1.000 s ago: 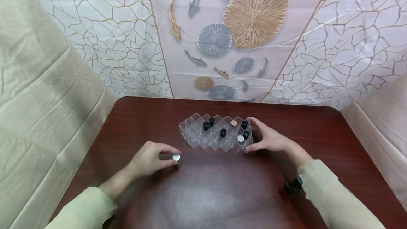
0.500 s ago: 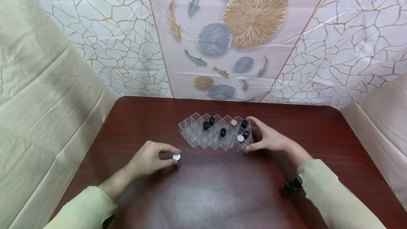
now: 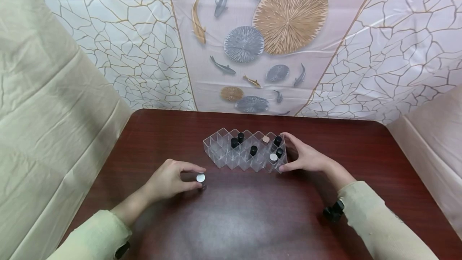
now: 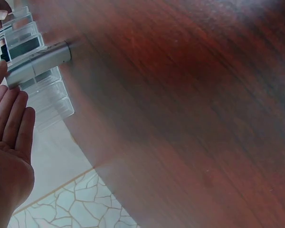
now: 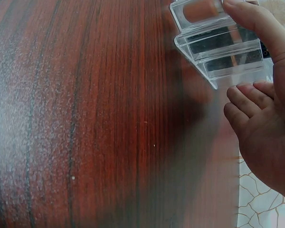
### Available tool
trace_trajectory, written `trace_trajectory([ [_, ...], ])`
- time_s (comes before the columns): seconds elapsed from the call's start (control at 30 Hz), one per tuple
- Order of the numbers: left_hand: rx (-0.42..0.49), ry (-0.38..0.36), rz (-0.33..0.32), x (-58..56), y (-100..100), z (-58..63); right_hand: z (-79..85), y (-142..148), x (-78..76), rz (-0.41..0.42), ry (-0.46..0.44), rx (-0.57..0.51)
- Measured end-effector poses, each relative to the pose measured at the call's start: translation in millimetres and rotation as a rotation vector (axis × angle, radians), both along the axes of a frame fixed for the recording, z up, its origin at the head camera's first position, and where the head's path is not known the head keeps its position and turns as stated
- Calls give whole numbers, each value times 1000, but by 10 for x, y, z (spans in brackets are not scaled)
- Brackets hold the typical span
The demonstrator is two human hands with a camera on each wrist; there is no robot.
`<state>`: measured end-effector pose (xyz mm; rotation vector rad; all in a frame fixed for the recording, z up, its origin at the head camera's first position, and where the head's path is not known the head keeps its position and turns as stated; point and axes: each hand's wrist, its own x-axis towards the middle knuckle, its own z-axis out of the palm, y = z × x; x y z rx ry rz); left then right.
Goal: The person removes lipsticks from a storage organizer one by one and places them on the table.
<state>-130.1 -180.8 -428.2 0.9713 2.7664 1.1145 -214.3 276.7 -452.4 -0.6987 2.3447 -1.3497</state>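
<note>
Behind the transparent holder [image 3: 221,160], a cloth backdrop [image 3: 286,15] is seen, printed with fish, round leaves and gold crackle lines; at either side of the holder, well apart, plain cream cloth [image 3: 54,103] is seen; beneath the holder, a dark red-brown, wood-grained tabletop [image 3: 231,220] is shown, glossy on the holder's near side.

Inside the holder, diamond-shaped compartments are formed; black-capped tubes [image 3: 254,150] are held in several of them, two left of the holder's middle, one close to it and two toward its right end; a white-topped tube [image 3: 273,157] is set at the holder's near right, and a beige-topped tube [image 3: 266,139] at its far right.

Off the holder's near left, apart from it, a silver tube [image 4: 40,64] is pinched near its top, between thumb and fingertips, by the left hand [image 3: 171,179], whose other fingers are extended; whether the tube's base is resting on the tabletop cannot be told.

At the holder's right end, its corners are gripped by the right hand [image 3: 306,157], with thumb and fingers spread wide, the thumb being placed at the near corner.
</note>
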Motion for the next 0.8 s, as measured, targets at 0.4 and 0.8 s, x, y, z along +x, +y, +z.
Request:
trace_trajectory([
  [0.4,-28,46,-27,-145,87,182,13,1,4,-11,8,26],
  [0.8,-67,69,-15,-467,295,417,5,8,12,-10,11,31],
])
